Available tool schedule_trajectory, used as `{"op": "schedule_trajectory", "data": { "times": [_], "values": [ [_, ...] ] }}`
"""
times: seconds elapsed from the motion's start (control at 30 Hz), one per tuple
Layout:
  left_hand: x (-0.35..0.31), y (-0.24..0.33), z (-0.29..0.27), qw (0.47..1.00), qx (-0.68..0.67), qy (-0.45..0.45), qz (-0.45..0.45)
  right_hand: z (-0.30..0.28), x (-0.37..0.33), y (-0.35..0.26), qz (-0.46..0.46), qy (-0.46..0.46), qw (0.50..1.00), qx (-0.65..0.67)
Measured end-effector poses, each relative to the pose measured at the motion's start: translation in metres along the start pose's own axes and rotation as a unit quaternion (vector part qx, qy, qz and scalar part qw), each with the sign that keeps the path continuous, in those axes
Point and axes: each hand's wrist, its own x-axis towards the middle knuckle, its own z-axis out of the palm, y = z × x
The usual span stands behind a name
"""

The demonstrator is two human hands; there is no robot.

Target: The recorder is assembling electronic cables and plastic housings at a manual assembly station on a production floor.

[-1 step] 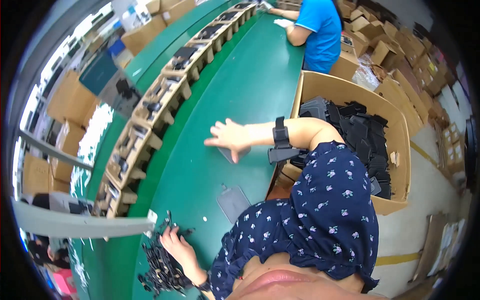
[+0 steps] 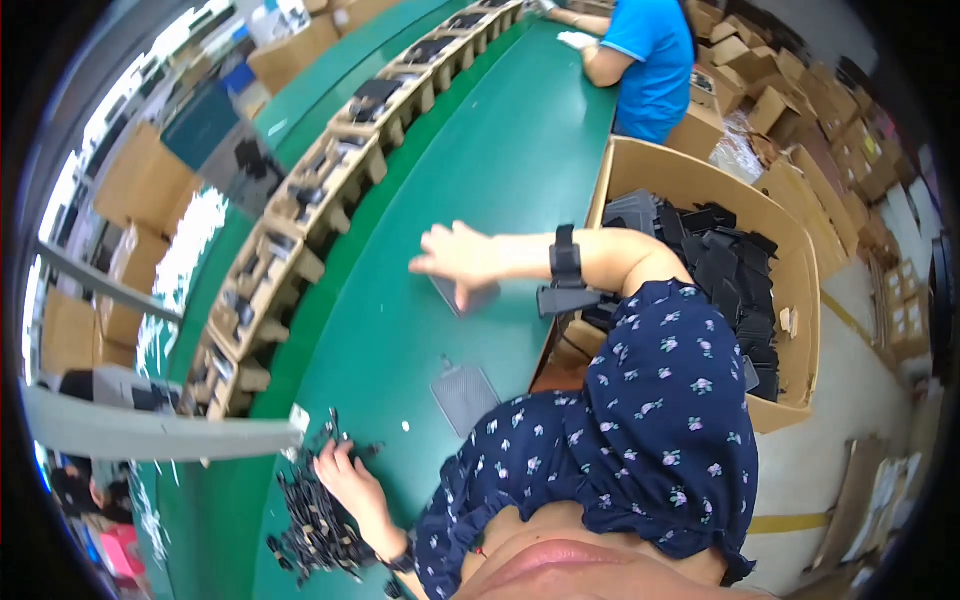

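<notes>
Right hand (image 2: 455, 255): its fingers are standing wide over a dark plate (image 2: 482, 297), left of the open carton (image 2: 797, 285); I am not managing to tell whether they are touching it.
Left hand (image 2: 350, 482): it is resting at the black cables (image 2: 318, 535), farther left of the carton; its fingers are curving loosely, pinching or not I cannot tell.
Second plate (image 2: 464, 398): lying left of the carton, between the hands.
Cable risk: I am judging that tangling could be dragging neighbours along under a pull.
Plate risk: uneven pressing could be making it skid.
Writing: I am reading none; lettering is looking too small or blurred.
</notes>
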Motion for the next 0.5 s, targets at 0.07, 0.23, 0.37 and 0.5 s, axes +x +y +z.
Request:
{"op": "schedule_trajectory", "data": {
  "times": [0.07,0.23,0.37,0.5],
  "values": [
    [0.008,0.002,0.003,1.000,-0.003,0.008,0.022,0.007,0.011,0.019,0.037,0.048,0.997,0.039],
    [0.018,0.007,-0.005,1.000,0.013,0.016,0.020,0.012,0.040,0.054,0.215,0.049,0.946,0.239],
    [0.019,0.003,-0.007,1.000,-0.009,0.012,0.012,0.016,0.038,0.060,0.250,-0.008,0.959,0.137],
    [0.012,-0.007,-0.007,0.999,-0.032,0.003,-0.004,0.025,0.037,0.047,0.135,0.090,0.985,0.063]
  ]
}}
